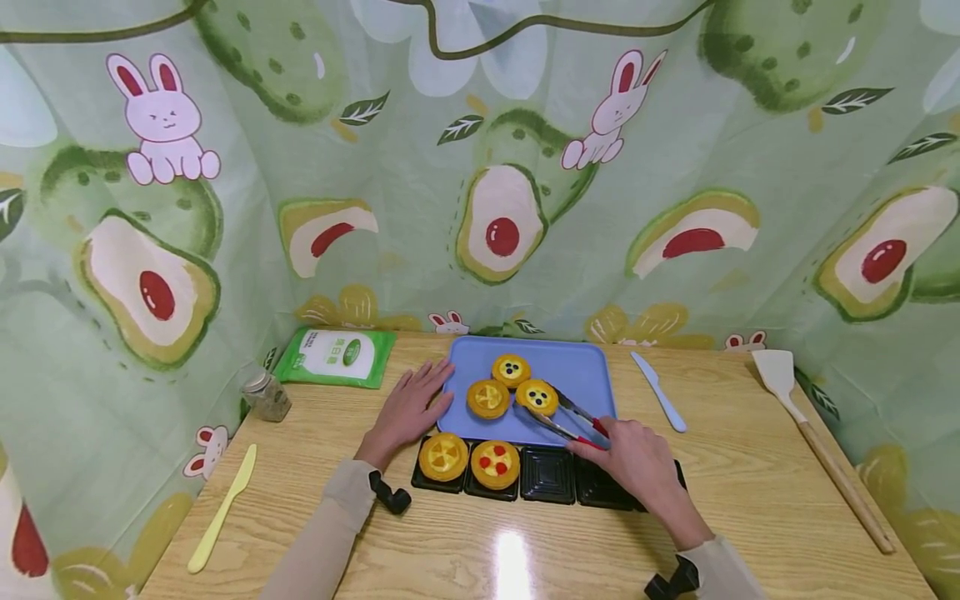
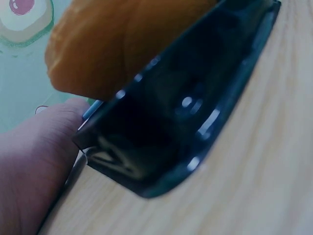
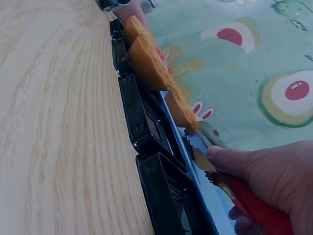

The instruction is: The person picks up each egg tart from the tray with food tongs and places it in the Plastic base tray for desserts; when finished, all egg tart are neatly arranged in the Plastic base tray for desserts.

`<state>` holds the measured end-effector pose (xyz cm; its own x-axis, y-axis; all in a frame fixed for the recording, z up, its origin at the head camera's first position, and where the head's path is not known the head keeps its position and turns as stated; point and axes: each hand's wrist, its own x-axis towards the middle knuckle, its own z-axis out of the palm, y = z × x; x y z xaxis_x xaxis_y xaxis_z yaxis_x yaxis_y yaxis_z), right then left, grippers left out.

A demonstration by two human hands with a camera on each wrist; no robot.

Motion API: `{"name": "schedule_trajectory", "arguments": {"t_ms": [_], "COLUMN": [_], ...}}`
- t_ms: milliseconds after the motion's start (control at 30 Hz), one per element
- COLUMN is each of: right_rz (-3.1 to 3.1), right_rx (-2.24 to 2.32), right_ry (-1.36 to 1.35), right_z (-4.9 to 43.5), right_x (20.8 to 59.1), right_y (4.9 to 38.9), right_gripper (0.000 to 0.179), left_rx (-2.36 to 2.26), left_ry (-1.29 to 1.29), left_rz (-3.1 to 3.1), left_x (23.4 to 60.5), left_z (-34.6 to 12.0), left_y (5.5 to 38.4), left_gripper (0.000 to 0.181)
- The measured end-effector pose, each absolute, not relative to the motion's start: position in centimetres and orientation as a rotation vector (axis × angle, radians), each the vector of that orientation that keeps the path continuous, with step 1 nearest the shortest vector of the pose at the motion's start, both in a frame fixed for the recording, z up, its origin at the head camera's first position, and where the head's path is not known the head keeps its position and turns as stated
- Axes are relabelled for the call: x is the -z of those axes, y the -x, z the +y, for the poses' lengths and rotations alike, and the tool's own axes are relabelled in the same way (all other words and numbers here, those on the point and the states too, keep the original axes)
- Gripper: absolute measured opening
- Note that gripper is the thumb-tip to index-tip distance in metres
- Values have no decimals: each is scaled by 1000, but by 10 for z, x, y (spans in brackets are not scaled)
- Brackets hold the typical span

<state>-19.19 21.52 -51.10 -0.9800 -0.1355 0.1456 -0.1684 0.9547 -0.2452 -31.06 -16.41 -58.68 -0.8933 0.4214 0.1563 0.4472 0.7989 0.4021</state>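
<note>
In the head view my right hand (image 1: 637, 462) grips red-handled tongs (image 1: 581, 410), whose tips lie either side of an egg tart (image 1: 537, 397) topped with dark berries. That tart is on the blue tray (image 1: 577, 367), beside another berry-topped tart (image 1: 512, 370) and a tart with yellow fruit pieces (image 1: 488, 399). My left hand (image 1: 411, 407) rests at the tray's left edge, fingers extended. Before the tray, a row of black square cups holds a yellow-fruit tart (image 1: 442, 457) and a red-topped tart (image 1: 495, 464); an uncovered black cup (image 1: 547, 475) follows. The right hand partly hides the cups farther right.
A green-and-white packet (image 1: 337, 357) and a small jar (image 1: 266, 396) stand at the back left. A yellow knife (image 1: 223, 508) lies at the left. To the right are a blue knife (image 1: 660, 392) and a wooden-handled spatula (image 1: 825, 454). Printed cloth (image 1: 420, 250) encloses the back and sides.
</note>
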Motion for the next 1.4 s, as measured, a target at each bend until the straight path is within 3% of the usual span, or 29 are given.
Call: {"name": "schedule_trajectory", "arguments": {"t_ms": [667, 1400], "right_rz": [-2915, -2981], "right_rx": [-395, -349], "right_ry": [-265, -182], "right_z": [220, 225], "right_x": [495, 480], "right_y": [174, 123], "right_gripper": [50, 49], "left_rx": [679, 683], "left_ry": [731, 738], "left_rz": [-2869, -2883], "left_x": [593, 587], "left_z": [-165, -166], "left_y": [313, 311], "left_gripper": [62, 63]}}
